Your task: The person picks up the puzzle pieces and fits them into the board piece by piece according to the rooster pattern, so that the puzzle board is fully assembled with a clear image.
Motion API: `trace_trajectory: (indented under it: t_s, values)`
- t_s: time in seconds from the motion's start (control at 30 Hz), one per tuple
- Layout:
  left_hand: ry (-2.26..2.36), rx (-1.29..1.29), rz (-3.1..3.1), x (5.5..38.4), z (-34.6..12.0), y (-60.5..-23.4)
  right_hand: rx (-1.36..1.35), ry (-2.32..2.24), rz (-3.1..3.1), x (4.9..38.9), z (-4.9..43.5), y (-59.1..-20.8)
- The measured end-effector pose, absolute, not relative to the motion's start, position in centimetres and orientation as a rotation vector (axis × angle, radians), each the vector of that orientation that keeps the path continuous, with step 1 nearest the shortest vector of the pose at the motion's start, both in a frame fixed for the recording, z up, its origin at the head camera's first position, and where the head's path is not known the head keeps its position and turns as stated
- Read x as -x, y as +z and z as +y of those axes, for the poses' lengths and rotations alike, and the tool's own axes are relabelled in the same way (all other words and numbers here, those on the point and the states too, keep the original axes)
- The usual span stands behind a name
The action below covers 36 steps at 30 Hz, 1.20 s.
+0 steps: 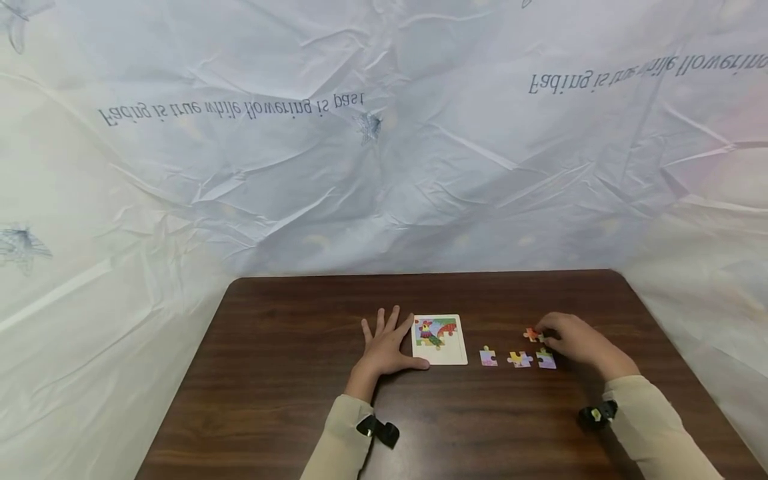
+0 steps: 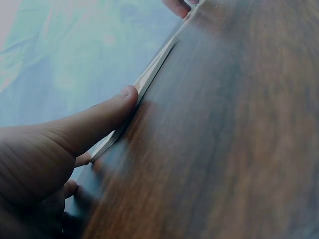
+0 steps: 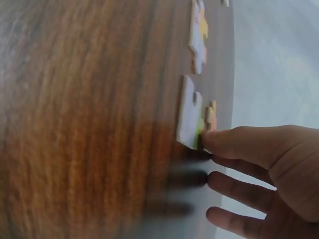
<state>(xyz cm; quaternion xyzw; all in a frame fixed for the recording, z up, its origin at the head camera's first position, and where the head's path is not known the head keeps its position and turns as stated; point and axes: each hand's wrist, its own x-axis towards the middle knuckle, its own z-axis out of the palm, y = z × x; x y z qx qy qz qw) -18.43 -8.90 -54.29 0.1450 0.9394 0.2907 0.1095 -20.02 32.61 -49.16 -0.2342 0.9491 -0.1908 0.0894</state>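
Observation:
My left hand (image 1: 382, 348) lies beside a square jigsaw board (image 1: 451, 355), fingers spread and straight. Its index fingertip is at the top left corner, and the thumb (image 2: 112, 112) presses the near edge. A partly assembled rooster picture (image 1: 433, 332) fills the board's upper part; pale bare board shows below. Over on the right, my right hand (image 1: 579, 343) pinches an orange puzzle piece (image 1: 531, 335) between thumb and index finger, its right end hidden by the fingertips. Just nearer lies a lilac and green puzzle piece (image 1: 546, 359), close by the thumb in the right wrist view.
Between the board and my right hand lie a yellow and lilac puzzle piece (image 1: 520, 359) and a lilac one (image 1: 489, 357). All rest on a dark brown wooden table (image 1: 288, 373). A pale printed sheet (image 1: 384, 187) hangs behind it and along both sides.

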Motion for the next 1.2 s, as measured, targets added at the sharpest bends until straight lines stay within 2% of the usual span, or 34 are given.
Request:
trace_trajectory:
  t_s: [0.63, 1.2]
  values:
    - [0.860, -0.477, 2.736, 21.1, -9.9, -54.7, 0.544, -0.538, 2.901, 21.5, 30.8, -49.5]
    - [0.870, -0.520, 2.746, 23.1, -10.7, -54.7, 0.554, -0.572, 2.975, 22.5, 29.2, -50.8]
